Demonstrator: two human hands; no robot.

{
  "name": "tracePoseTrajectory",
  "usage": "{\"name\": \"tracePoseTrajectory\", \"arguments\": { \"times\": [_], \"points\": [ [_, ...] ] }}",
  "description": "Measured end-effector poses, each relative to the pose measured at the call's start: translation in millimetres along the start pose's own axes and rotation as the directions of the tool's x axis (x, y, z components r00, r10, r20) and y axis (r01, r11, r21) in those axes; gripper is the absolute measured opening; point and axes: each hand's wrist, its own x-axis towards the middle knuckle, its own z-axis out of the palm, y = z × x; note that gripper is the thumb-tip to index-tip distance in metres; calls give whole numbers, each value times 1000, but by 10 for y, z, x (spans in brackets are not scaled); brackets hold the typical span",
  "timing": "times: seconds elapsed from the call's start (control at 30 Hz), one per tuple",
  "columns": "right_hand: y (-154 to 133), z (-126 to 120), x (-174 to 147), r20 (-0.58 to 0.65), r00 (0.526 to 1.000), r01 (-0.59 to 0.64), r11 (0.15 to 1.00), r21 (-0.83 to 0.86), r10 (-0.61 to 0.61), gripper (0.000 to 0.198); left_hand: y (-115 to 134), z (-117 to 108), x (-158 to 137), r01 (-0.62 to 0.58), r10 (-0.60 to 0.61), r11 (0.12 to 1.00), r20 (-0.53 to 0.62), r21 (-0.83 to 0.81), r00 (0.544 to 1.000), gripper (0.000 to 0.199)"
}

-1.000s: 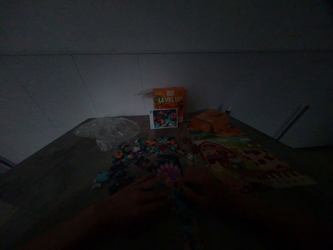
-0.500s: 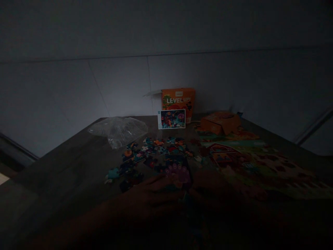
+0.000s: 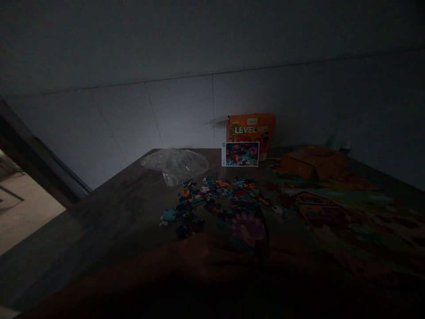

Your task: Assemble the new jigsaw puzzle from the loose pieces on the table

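Observation:
The scene is very dark. My left hand [image 3: 209,254] lies low over the table, just below a joined puzzle section [image 3: 249,226] showing a purple creature with several eyes. My right hand [image 3: 288,257] is a faint shape at that section's lower right side. Both hands are close together, their fingers lost in shadow, so any piece held in them cannot be made out. Loose puzzle pieces [image 3: 212,206] lie scattered beyond the hands, some overlapping. A light blue piece [image 3: 168,215] is at the pile's left edge.
Behind the pieces a picture card [image 3: 241,154] leans on an orange box [image 3: 250,126] with its flap open. A crumpled clear plastic bag [image 3: 175,164] lies left. On the right are an orange carton [image 3: 312,161] and a large farm picture puzzle [image 3: 352,217]. A wall borders the grey table [image 3: 109,212].
The view has swung left, so things on the table appear shifted right and a doorway shows at left. My hands sit lower and darker below the purple creature section.

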Motion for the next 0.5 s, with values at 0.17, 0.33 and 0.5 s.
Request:
{"name": "tracePoseTrajectory", "arguments": {
  "times": [0.17,0.33,0.5],
  "points": [
    [49,25,6,-19,1000,11,1000,-24,-12,16,45,-9,-17,75,-84,992,-83,-104,993,33],
    [27,121,-24,0,996,86,995,-49,-86,21,238,-140,80,75,-116,954,-128,-292,985,33],
    [-94,171,-65,22,990,140,987,-83,-138,26,315,-53,81,116,-124,955,-14,-273,992,30]
  ]
}}
